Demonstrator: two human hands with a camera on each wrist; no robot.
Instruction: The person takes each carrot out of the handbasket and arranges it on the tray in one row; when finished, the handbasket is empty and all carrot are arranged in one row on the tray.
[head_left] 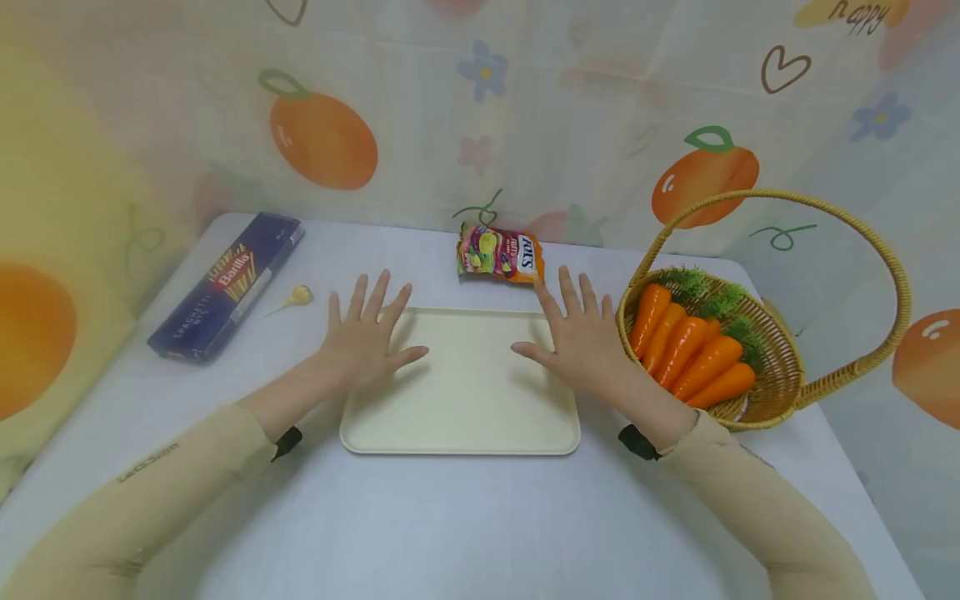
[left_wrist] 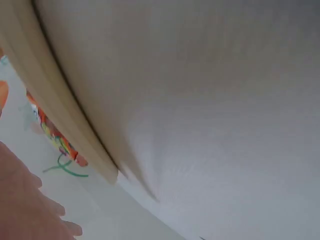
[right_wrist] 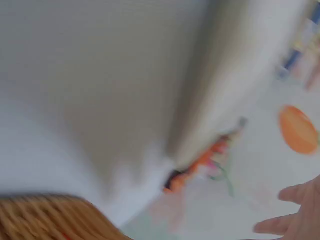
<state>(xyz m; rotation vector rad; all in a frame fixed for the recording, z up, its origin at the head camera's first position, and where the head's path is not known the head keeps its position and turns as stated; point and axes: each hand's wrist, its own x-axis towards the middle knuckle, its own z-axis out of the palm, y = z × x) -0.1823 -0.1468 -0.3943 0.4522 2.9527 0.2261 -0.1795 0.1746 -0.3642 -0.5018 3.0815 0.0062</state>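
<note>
Fingers spread and straight, the left hand (head_left: 363, 342) hovers over the left edge of a cream tray (head_left: 461, 383), holding nothing. Mirroring it, the right hand (head_left: 581, 342) is spread over the tray's right edge, also without anything in it. Beyond the tray lies a colourful snack bag (head_left: 500, 252) with orange ends. A wicker basket (head_left: 787, 367) with a tall handle stands just right of the right hand, with several orange carrots (head_left: 682, 346) with green tops inside. In the left wrist view the tray's rim (left_wrist: 65, 100) runs beside the hand (left_wrist: 25, 200).
A dark blue Barilla spaghetti box (head_left: 228, 287) lies slanted at the back left of the white table (head_left: 465, 533). Next to it is a small yellowish bulb-headed item (head_left: 300, 295) with a thin pale stem. A fruit-print curtain (head_left: 420, 108) hangs behind the table.
</note>
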